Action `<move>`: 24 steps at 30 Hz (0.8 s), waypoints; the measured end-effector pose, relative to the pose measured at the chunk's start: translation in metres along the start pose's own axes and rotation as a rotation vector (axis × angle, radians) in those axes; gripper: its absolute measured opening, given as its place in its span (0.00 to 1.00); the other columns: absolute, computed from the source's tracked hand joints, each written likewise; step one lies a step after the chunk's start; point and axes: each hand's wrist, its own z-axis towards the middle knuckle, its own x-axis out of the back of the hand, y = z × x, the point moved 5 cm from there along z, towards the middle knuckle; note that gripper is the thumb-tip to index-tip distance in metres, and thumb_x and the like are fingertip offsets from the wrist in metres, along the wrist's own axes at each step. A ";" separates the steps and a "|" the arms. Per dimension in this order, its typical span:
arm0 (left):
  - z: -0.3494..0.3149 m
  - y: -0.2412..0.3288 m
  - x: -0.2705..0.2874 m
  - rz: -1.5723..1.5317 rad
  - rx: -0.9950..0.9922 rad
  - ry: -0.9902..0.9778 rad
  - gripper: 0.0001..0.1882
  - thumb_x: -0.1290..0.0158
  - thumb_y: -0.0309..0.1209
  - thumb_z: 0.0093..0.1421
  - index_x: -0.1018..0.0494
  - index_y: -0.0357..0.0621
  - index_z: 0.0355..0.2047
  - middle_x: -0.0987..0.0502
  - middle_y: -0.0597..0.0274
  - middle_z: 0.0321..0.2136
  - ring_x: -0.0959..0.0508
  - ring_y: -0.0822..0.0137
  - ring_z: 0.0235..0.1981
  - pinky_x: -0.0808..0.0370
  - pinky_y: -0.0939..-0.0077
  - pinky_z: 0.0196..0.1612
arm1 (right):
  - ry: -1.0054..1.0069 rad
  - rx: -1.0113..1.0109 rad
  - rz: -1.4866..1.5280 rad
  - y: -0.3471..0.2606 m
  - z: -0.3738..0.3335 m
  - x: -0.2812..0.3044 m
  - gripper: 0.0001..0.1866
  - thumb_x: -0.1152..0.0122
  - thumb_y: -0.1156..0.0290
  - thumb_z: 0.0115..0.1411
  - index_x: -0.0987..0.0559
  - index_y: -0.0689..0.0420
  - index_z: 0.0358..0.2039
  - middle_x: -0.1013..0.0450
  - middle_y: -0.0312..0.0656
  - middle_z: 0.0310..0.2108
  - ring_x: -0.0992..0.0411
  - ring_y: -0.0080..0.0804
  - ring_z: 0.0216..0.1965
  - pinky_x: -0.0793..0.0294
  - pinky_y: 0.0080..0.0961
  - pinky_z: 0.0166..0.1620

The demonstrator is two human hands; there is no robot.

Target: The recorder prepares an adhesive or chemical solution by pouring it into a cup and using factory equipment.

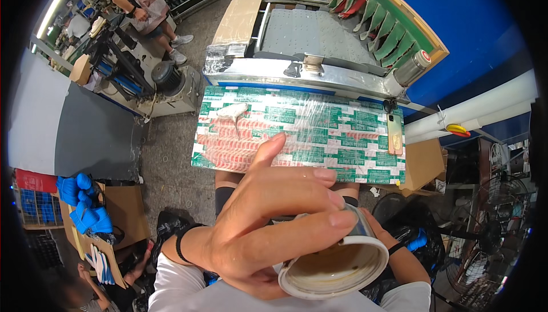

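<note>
Close to me, a metal cup (334, 266) with a thick white rim is tilted so that its open mouth shows. The inside looks off-white with brownish stains. My left hand (274, 209) is closed on the cup, its fingertips pressed to the side and the thumb sticking up. On the right, my right hand (379, 229) reaches up behind the cup; its fingers are mostly hidden there, so its hold cannot be made out. Beyond both hands lies a work board (302, 123) covered in green, white and red printed tape. A small white scrap (231, 111) with a dark tail rests on it.
A phone (394, 134) lies at the board's right end. Behind stands a machine with a grey bed (291, 32) and a red-topped button post (411, 67). Cardboard (425, 163) and fans are at right. Blue shoe-like parts (88, 209) sit lower left, near another person; someone stands upper left.
</note>
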 end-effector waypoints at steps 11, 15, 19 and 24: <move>0.001 0.009 -0.001 -0.017 0.030 0.156 0.12 0.39 0.30 0.63 0.29 0.59 0.44 0.24 0.65 0.40 0.20 0.58 0.47 0.45 0.36 0.73 | -0.073 0.006 -0.125 -0.009 0.007 0.011 0.56 0.17 0.55 0.38 0.33 0.33 0.70 0.34 0.36 0.64 0.35 0.44 0.64 0.36 0.48 0.67; -0.018 -0.011 0.007 -0.051 -0.224 0.155 0.07 0.44 0.32 0.66 0.29 0.59 0.42 0.24 0.65 0.39 0.20 0.58 0.46 0.45 0.37 0.73 | -0.085 -0.009 -0.123 -0.011 0.005 0.012 0.56 0.17 0.54 0.38 0.34 0.32 0.70 0.34 0.36 0.64 0.35 0.44 0.64 0.37 0.48 0.68; -0.011 0.007 0.001 -0.109 -0.222 0.228 0.06 0.43 0.32 0.66 0.28 0.59 0.41 0.24 0.65 0.39 0.20 0.58 0.45 0.46 0.38 0.73 | -0.032 -0.032 -0.113 -0.001 0.001 -0.005 0.55 0.17 0.54 0.39 0.34 0.32 0.70 0.34 0.36 0.64 0.36 0.45 0.64 0.38 0.48 0.68; -0.007 0.012 0.002 -0.124 -0.223 0.250 0.06 0.42 0.31 0.65 0.27 0.58 0.39 0.23 0.64 0.39 0.19 0.58 0.45 0.46 0.39 0.73 | -0.076 0.004 -0.169 0.002 -0.001 -0.010 0.55 0.17 0.54 0.39 0.33 0.32 0.70 0.34 0.36 0.64 0.36 0.45 0.64 0.38 0.48 0.68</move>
